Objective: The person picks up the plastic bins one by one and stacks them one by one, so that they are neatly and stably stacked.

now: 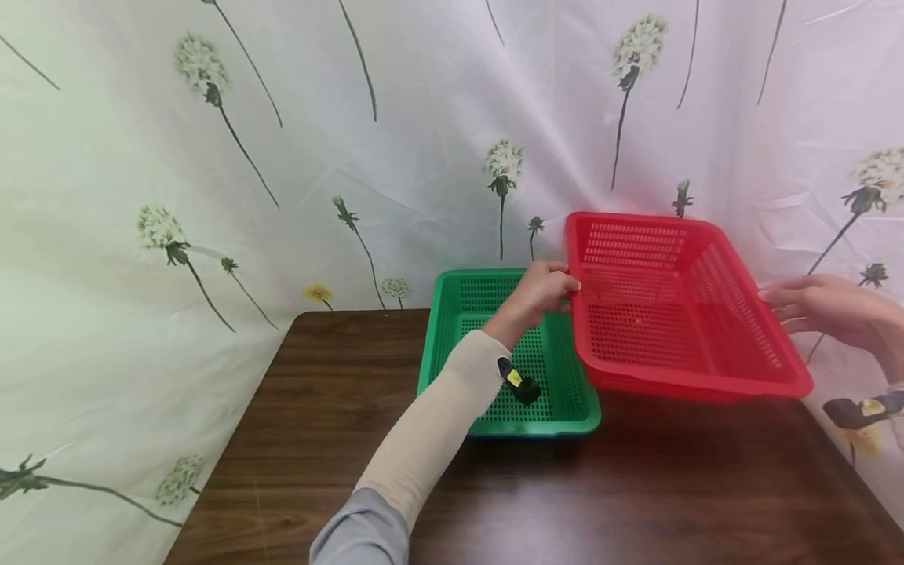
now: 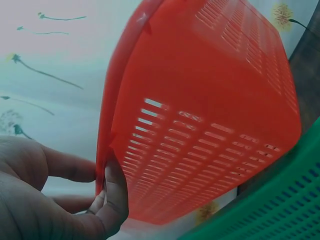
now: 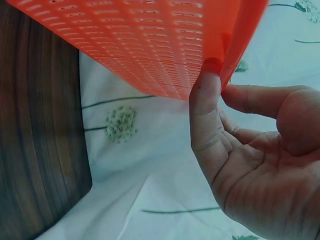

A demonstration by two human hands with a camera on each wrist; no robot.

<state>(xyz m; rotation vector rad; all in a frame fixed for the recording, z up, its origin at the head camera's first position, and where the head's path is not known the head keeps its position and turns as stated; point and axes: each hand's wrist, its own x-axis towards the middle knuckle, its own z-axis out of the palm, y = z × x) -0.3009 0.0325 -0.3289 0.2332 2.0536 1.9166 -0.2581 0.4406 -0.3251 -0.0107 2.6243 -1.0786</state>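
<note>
A red plastic basket (image 1: 639,318) with slotted walls hangs in the air above the right part of the table, tilted. My left hand (image 1: 542,290) pinches its left rim between thumb and fingers; the left wrist view shows that hand (image 2: 65,195) at the rim's edge. On the opposite side my right hand (image 1: 822,306) grips the right rim, its thumb and fingers on either side of the lip in the right wrist view. A green basket (image 1: 558,426) sits on the table below my left forearm, partly hidden by it. A thin blue edge shows under its front rim.
The dark wooden table (image 1: 318,408) runs up to a pale curtain (image 1: 424,157) printed with dandelions, which hangs behind it and at both sides. Past the table's right edge, the curtain (image 3: 140,165) shows close to my right hand.
</note>
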